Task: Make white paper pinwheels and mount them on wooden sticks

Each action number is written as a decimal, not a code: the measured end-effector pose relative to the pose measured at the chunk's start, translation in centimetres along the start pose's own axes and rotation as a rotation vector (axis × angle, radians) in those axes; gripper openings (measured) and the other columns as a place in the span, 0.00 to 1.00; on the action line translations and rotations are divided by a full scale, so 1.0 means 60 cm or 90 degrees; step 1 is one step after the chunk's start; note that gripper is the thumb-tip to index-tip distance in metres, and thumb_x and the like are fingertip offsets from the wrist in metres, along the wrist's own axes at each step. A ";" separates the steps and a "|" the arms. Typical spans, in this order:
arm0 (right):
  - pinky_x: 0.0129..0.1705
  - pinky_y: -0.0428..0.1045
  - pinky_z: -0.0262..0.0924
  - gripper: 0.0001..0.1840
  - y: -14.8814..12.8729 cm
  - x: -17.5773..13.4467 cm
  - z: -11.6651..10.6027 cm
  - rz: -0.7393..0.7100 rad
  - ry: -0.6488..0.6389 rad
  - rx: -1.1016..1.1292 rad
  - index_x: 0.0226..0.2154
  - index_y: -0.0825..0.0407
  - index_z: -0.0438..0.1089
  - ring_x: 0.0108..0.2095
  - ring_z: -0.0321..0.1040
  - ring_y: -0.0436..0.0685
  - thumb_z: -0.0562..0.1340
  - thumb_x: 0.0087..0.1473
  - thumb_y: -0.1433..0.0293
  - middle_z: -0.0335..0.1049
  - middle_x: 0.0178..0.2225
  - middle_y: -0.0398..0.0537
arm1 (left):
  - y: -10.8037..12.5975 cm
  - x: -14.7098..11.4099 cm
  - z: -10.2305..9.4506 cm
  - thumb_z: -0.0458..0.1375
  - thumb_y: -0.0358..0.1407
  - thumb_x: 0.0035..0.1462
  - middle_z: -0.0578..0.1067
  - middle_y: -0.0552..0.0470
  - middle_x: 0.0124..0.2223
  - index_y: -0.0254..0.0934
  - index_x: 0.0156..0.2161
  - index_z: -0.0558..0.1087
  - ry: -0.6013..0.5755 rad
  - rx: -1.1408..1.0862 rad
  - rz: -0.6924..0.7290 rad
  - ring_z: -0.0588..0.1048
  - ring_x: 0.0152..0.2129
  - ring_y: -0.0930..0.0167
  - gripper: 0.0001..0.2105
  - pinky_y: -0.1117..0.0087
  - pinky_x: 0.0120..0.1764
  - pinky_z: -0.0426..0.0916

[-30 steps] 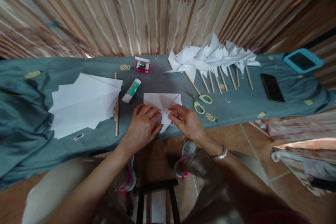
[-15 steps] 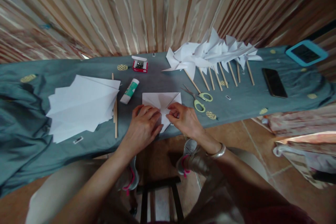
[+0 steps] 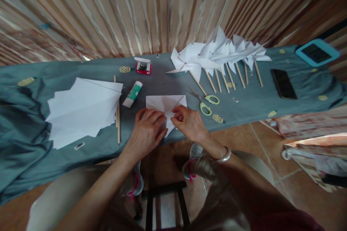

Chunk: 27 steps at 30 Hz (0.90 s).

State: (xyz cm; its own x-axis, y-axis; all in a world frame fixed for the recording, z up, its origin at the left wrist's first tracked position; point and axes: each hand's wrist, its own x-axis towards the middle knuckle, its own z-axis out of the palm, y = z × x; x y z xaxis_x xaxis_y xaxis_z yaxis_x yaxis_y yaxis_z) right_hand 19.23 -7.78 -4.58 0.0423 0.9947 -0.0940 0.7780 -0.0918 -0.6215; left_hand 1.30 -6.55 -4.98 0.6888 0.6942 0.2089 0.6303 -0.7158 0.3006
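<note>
ok, left hand (image 3: 146, 131) flat on the creased paper square (image 3: 166, 103), right hand (image 3: 189, 124) pinching a flap at centre, i'd press the crease slowly.

White paper (image 3: 166, 103) and pinwheels (image 3: 217, 52) lie on a teal cloth (image 3: 260, 97) dotted with yellow — scissors (image 3: 207, 104) have lime handles, the glue stick (image 3: 132, 94) green-and-white, the box (image 3: 143, 67) red, the curtain (image 3: 162, 11) beige-and-brown striped.
</note>
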 end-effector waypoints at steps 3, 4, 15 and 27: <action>0.35 0.48 0.63 0.11 0.001 0.000 0.001 -0.006 -0.001 -0.011 0.39 0.52 0.72 0.31 0.74 0.54 0.63 0.50 0.73 0.77 0.30 0.45 | 0.000 0.000 0.000 0.56 0.35 0.59 0.76 0.43 0.50 0.33 0.46 0.72 -0.004 0.002 -0.002 0.68 0.48 0.57 0.12 0.50 0.53 0.58; 0.36 0.48 0.63 0.11 0.001 0.000 0.001 -0.009 -0.003 -0.013 0.39 0.52 0.72 0.31 0.73 0.54 0.63 0.51 0.73 0.77 0.30 0.45 | 0.000 0.000 0.001 0.56 0.35 0.58 0.76 0.43 0.50 0.33 0.47 0.72 -0.004 0.002 -0.003 0.68 0.48 0.57 0.12 0.50 0.53 0.58; 0.36 0.46 0.61 0.08 0.000 0.001 -0.002 -0.040 -0.018 -0.041 0.37 0.53 0.72 0.31 0.72 0.53 0.62 0.52 0.74 0.76 0.30 0.45 | 0.000 0.000 0.002 0.55 0.34 0.59 0.75 0.43 0.50 0.34 0.51 0.70 0.005 -0.012 -0.001 0.68 0.48 0.58 0.15 0.49 0.54 0.58; 0.36 0.47 0.61 0.08 0.004 0.001 0.004 -0.050 -0.008 -0.048 0.37 0.52 0.72 0.31 0.72 0.53 0.62 0.52 0.73 0.76 0.30 0.44 | 0.000 0.002 0.005 0.55 0.34 0.59 0.76 0.45 0.48 0.35 0.49 0.72 0.004 -0.005 0.007 0.68 0.47 0.59 0.13 0.50 0.54 0.57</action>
State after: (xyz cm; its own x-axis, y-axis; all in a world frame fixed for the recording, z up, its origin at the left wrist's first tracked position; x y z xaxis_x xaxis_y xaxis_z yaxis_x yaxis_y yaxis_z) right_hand 19.28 -7.76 -4.90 -0.0281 0.9979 -0.0578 0.8236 -0.0097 -0.5671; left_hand 1.49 -6.46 -5.24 0.6931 0.6872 0.2176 0.6205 -0.7224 0.3052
